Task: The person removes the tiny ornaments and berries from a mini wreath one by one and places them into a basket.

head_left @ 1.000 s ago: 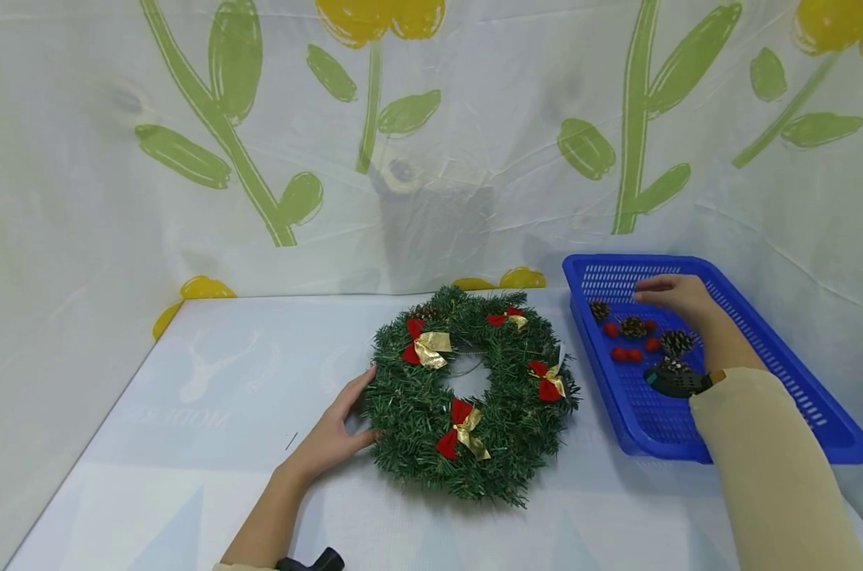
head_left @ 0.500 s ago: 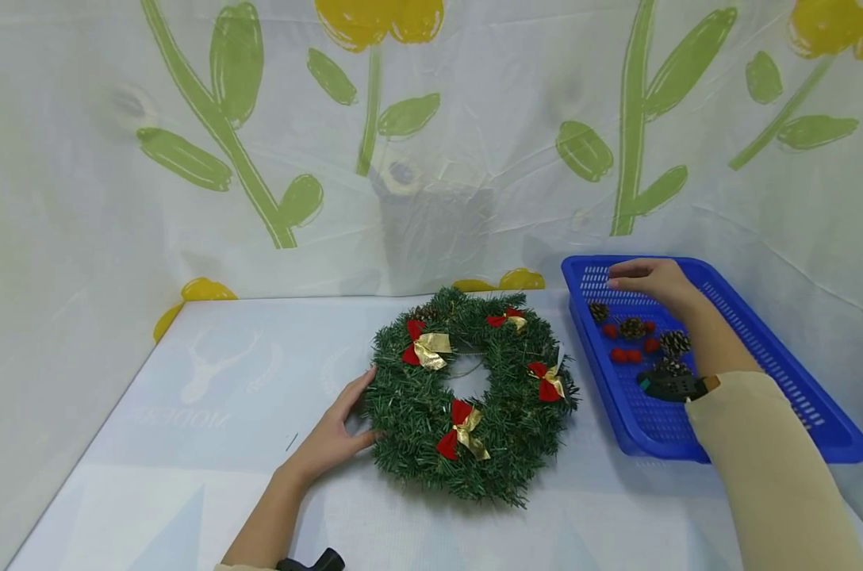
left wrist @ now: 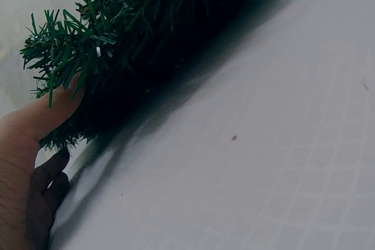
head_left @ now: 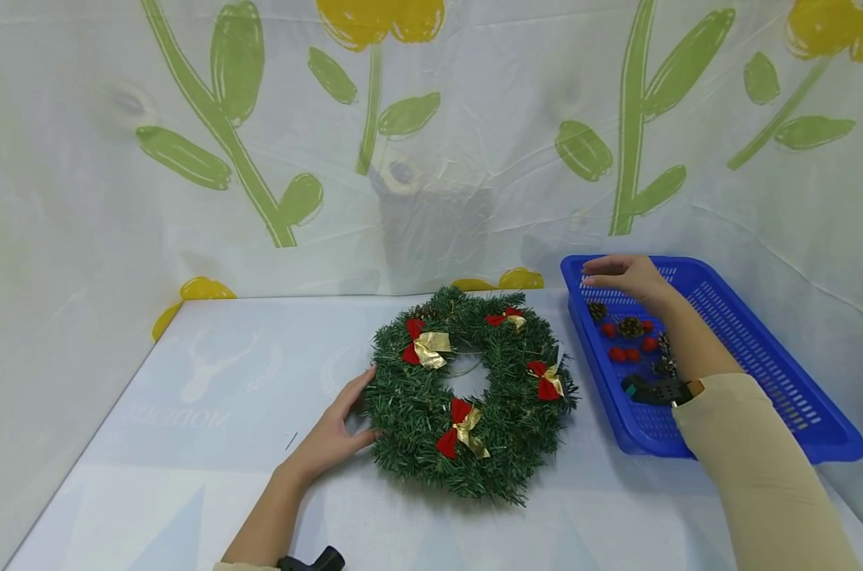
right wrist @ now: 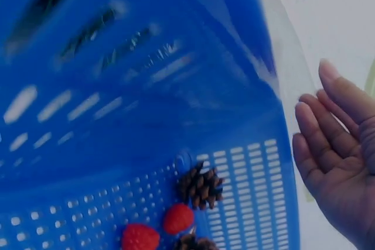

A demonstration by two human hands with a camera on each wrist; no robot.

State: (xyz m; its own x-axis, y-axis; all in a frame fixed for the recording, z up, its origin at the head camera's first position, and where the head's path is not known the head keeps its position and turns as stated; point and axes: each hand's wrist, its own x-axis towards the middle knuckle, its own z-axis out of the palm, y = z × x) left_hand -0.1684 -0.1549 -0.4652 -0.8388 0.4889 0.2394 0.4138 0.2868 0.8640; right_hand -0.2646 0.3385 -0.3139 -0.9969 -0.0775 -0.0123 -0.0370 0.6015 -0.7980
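A green wreath (head_left: 410, 404) with several red and gold bows lies flat on the table. My left hand (head_left: 335, 428) rests against its left edge, thumb and fingers spread apart. In the left wrist view the thumb (left wrist: 53, 109) reaches into the needles, while darker fingertips (left wrist: 55, 182) show lower down near the table. My right hand (head_left: 631, 281) hovers over the far left corner of a blue basket (head_left: 617, 428), fingers loosely bent and holding nothing. Inside the basket are pine cones (right wrist: 201, 185) and red berry-like balls (right wrist: 140, 237); my right forearm hides part of them.
The white table (head_left: 210, 444) carries a faint printed deer head and lettering on its left side. A white cloth (head_left: 474, 198) with green stems and yellow flowers hangs behind and along the sides. The basket's rim stands close to the right cloth.
My right hand has moved left and farther back over the basket, toward its far left corner. The left hand and the wreath have stayed where they were.
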